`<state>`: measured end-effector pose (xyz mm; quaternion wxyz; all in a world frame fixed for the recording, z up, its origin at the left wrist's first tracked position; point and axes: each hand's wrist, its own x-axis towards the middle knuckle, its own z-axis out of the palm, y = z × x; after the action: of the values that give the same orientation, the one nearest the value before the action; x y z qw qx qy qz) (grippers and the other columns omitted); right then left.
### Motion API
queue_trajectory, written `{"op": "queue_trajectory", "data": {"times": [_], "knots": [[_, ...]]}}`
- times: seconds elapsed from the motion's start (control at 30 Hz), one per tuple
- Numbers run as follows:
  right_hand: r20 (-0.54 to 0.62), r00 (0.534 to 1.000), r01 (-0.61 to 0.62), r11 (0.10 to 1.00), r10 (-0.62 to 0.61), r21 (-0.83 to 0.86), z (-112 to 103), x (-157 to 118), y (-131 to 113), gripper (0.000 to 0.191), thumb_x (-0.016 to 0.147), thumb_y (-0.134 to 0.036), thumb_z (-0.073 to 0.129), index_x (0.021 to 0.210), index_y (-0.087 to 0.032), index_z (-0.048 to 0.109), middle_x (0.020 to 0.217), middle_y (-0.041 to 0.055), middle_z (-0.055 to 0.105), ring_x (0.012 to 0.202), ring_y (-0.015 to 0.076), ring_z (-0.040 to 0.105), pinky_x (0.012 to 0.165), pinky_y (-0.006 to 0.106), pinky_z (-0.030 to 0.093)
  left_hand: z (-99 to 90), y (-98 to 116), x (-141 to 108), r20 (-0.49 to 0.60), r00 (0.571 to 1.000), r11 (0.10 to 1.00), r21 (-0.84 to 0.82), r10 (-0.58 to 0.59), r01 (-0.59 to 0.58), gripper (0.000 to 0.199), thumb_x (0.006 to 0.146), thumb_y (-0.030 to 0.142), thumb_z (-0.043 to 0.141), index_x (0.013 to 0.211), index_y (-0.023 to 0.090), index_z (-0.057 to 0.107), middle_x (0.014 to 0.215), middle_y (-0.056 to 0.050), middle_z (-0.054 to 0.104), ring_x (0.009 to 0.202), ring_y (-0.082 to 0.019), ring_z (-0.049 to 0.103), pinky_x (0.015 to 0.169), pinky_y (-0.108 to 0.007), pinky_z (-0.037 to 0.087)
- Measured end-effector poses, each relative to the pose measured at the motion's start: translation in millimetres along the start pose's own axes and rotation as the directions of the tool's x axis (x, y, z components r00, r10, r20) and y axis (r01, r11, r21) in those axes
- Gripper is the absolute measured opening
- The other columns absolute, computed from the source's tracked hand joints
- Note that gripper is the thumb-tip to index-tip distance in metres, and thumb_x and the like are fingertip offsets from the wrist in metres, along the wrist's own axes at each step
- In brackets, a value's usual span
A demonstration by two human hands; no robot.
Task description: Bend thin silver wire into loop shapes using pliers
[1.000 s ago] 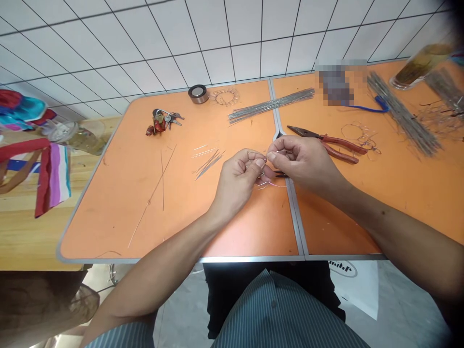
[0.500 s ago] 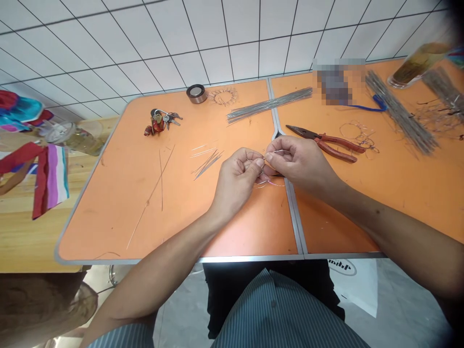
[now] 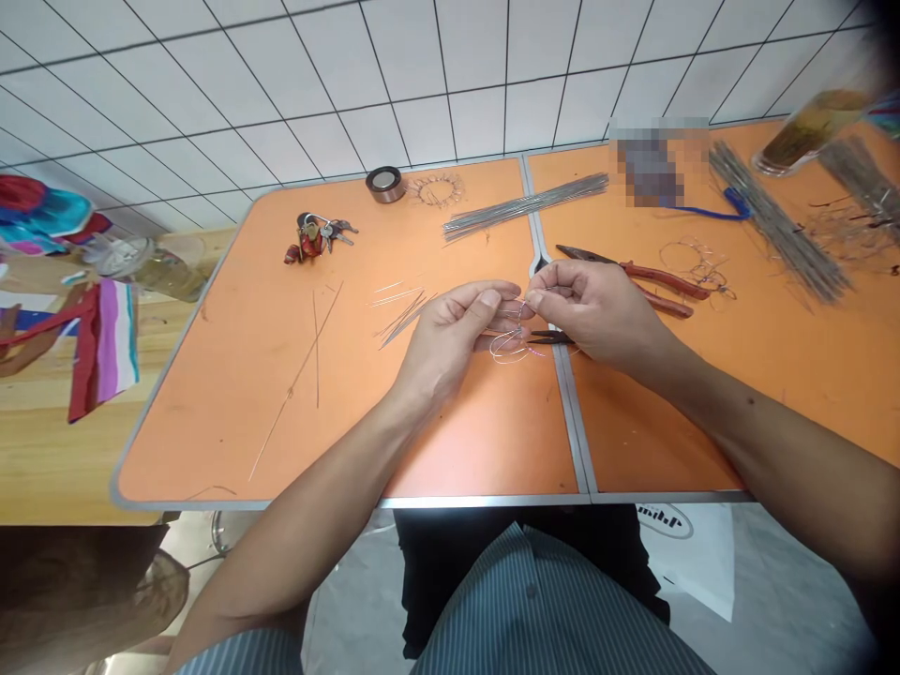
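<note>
Thin silvery wire bent into loops hangs between my two hands above the orange table, with a small pinkish stretch at its lower side. My right hand is closed, thumb and forefinger pinching the wire near its top. My left hand faces it with the fingers stretched out and slightly apart. Strands of the wire pass in front of its fingertips, and its thumb lies near the forefinger. Dark plier jaws stick out below my right hand; whether the hand holds them or they lie on the table I cannot tell.
Red-handled pliers lie beyond my right hand. Wire bundles lie at the back, with a tape roll, a wire ring and keys. Short cut wires lie left. A glass stands back right.
My left hand has loosened its pinch and straightened its fingers. My right hand has shifted slightly right, still pinching the wire. More of the wire loops and the dark jaws now shows.
</note>
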<state>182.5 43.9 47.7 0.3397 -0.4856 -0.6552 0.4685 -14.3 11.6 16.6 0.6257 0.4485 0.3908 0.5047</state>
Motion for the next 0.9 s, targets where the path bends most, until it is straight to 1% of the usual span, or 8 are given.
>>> {"op": "queue_trajectory", "data": {"times": [0.17, 0.27, 0.33, 0.43, 0.53, 0.67, 0.77, 0.9], "knots": [[0.033, 0.999, -0.035, 0.998, 0.033, 0.052, -1, -2, -3, 0.01, 0.088, -0.019, 0.076, 0.081, -0.021, 0.068, 0.071, -0.0002, 0.067, 0.057, 0.0114, 0.049, 0.05, 0.027, 0.033, 0.7, -3, 2, -0.001, 1.0, 1.0, -0.005, -0.005, 0.005, 0.042, 0.089, 0.054, 0.087, 0.109, 0.017, 0.081, 0.104, -0.011, 0.087, 0.088, -0.023, 0.085, 0.082, -0.032, 0.069], [0.049, 0.998, -0.032, 0.997, 0.028, 0.076, -2, -3, -3, 0.012, 0.088, -0.023, 0.079, 0.082, -0.021, 0.069, 0.074, 0.001, 0.07, 0.058, 0.0121, 0.052, 0.051, 0.028, 0.036, 2.2, -1, 2, -0.009, 1.0, 1.0, -0.014, 0.001, -0.001, 0.042, 0.088, 0.053, 0.088, 0.108, 0.017, 0.081, 0.102, -0.01, 0.087, 0.088, -0.023, 0.085, 0.08, -0.031, 0.069], [0.063, 0.998, -0.029, 0.994, 0.022, 0.107, -2, -3, -3, 0.013, 0.09, -0.026, 0.079, 0.082, -0.022, 0.069, 0.075, 0.0017, 0.072, 0.06, 0.0136, 0.057, 0.053, 0.028, 0.04, 3.5, 1, 2, -0.006, 1.0, 1.0, -0.028, -0.001, 0.001, 0.043, 0.088, 0.056, 0.087, 0.109, 0.018, 0.08, 0.103, -0.01, 0.086, 0.091, -0.024, 0.085, 0.082, -0.031, 0.069], [0.065, 0.998, -0.021, 0.988, 0.011, 0.153, -4, -3, -3, 0.015, 0.091, -0.029, 0.079, 0.082, -0.023, 0.069, 0.081, 0.0039, 0.075, 0.07, 0.0177, 0.067, 0.059, 0.03, 0.049, 4.9, 6, 2, 0.017, 0.999, 0.998, -0.051, -0.029, 0.03, 0.045, 0.09, 0.06, 0.084, 0.108, 0.019, 0.08, 0.104, -0.012, 0.086, 0.096, -0.026, 0.085, 0.085, -0.034, 0.07], [0.09, 0.996, -0.033, 0.982, 0.017, 0.184, -5, -3, -3, 0.016, 0.091, -0.03, 0.08, 0.082, -0.024, 0.068, 0.082, 0.0049, 0.077, 0.074, 0.0198, 0.07, 0.062, 0.031, 0.054, 4.4, 8, 2, 0.045, 0.997, 0.996, -0.069, -0.061, 0.064, 0.045, 0.09, 0.059, 0.084, 0.106, 0.018, 0.079, 0.105, -0.013, 0.086, 0.094, -0.026, 0.085, 0.083, -0.034, 0.07], [0.132, 0.991, -0.047, 0.977, 0.019, 0.209, -5, -5, -3, 0.016, 0.09, -0.027, 0.08, 0.082, -0.024, 0.066, 0.078, 0.0034, 0.077, 0.074, 0.0191, 0.071, 0.064, 0.031, 0.055, 3.0, 6, 4, 0.059, 0.996, 0.995, -0.075, -0.067, 0.072, 0.044, 0.088, 0.059, 0.087, 0.103, 0.019, 0.078, 0.105, -0.012, 0.086, 0.092, -0.025, 0.086, 0.081, -0.032, 0.07], [0.114, 0.993, -0.036, 0.984, 0.016, 0.174, -4, -5, -2, 0.016, 0.089, -0.027, 0.08, 0.082, -0.024, 0.066, 0.078, 0.0027, 0.076, 0.073, 0.0184, 0.071, 0.063, 0.03, 0.054, 4.4, 6, 4, 0.042, 0.997, 0.995, -0.065, -0.067, 0.069, 0.044, 0.088, 0.059, 0.086, 0.102, 0.019, 0.077, 0.103, -0.011, 0.086, 0.089, -0.024, 0.085, 0.079, -0.032, 0.069], [0.099, 0.995, -0.031, 0.983, 0.013, 0.183, -3, -4, 0, 0.013, 0.09, -0.024, 0.079, 0.083, -0.023, 0.067, 0.082, 0.004, 0.079, 0.074, 0.0192, 0.073, 0.067, 0.032, 0.056, 7.6, 7, 0, 0.014, 0.998, 0.997, -0.051, -0.053, 0.054, 0.046, 0.089, 0.06, 0.085, 0.108, 0.019, 0.076, 0.099, -0.01, 0.085, 0.085, -0.022, 0.084, 0.076, -0.031, 0.069]]}}
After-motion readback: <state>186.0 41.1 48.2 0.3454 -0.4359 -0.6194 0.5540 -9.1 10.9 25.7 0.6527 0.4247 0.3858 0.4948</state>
